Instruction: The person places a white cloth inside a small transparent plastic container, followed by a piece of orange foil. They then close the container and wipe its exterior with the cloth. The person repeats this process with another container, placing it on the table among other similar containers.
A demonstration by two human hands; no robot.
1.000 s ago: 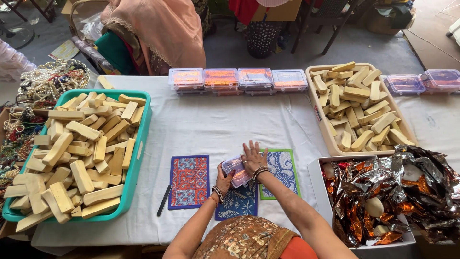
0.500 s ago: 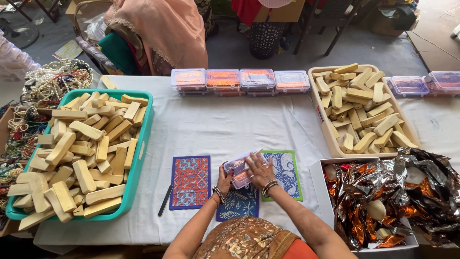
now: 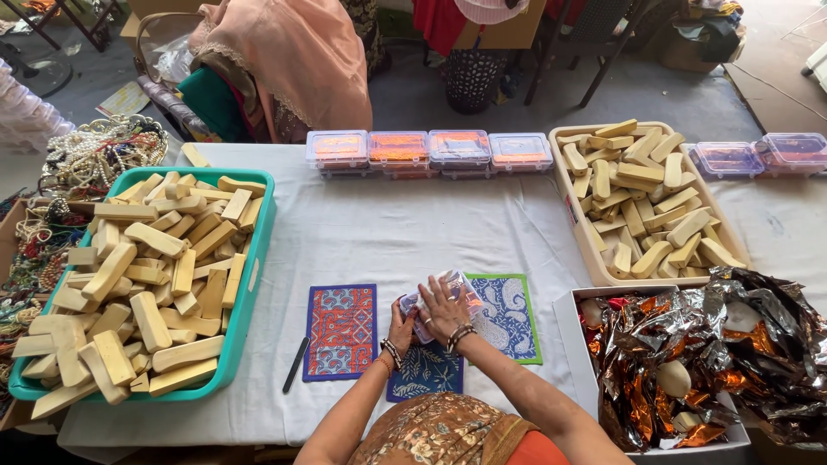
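Observation:
My left hand (image 3: 401, 325) and my right hand (image 3: 445, 308) together hold a small clear plastic packet (image 3: 435, 301) with pink and white contents, just above the table. My right palm lies on top of it, and my left fingers grip its left end. Both wrists wear bangles. Under and around the hands lie three printed cloth mats: a red and blue mat (image 3: 341, 331), a dark blue mat (image 3: 424, 373) and a green-edged blue mat (image 3: 507, 313).
A teal tray (image 3: 245, 293) of pale wooden blocks stands left, a beige tray (image 3: 568, 196) of blocks back right. Lidded clear boxes (image 3: 428, 151) line the far edge. A white box (image 3: 575, 331) holds foil wrappers. A black pen (image 3: 295, 364) lies by the mats. Beaded necklaces (image 3: 90, 155) pile far left.
My hands have drawn slightly closer to me with the packet, and the right hand has settled flatter on top of it.

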